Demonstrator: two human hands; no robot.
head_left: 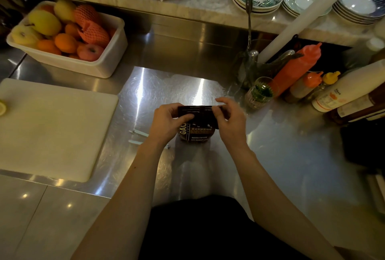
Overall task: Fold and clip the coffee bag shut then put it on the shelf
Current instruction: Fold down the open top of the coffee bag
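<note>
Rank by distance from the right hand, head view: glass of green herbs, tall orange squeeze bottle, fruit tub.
From the right hand:
1. Glass of green herbs, just to its right.
2. Tall orange squeeze bottle, farther right and back.
3. Fruit tub, far back left.

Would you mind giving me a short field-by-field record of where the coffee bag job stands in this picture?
stage: folding the top of the bag, not yet clipped
coffee bag: upright on the steel counter
left hand: pinching the folded top at its left end
right hand: pinching the folded top at its right end
clip: pale, lying on the counter left of the bag, untouched
cutting board: further left
</note>
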